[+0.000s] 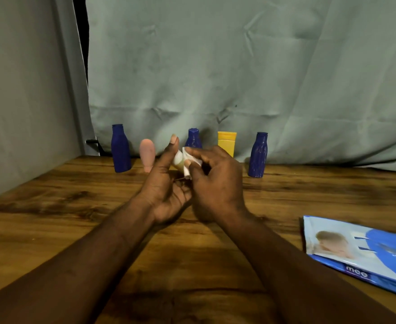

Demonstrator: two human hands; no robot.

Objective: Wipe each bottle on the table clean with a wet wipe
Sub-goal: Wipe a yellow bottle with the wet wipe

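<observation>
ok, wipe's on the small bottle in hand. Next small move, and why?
Probably rotate the small bottle a little in the left hand, so the wipe pinched by the right hand reaches an uncovered side. The wipe lies over only part of the bottle, and both hands already hold what they need.

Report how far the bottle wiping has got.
In hand: the left hand holds a small bottle while the right hand presses the wet wipe on it. Five bottles stand along the back; whether any is already wiped cannot be told.
</observation>
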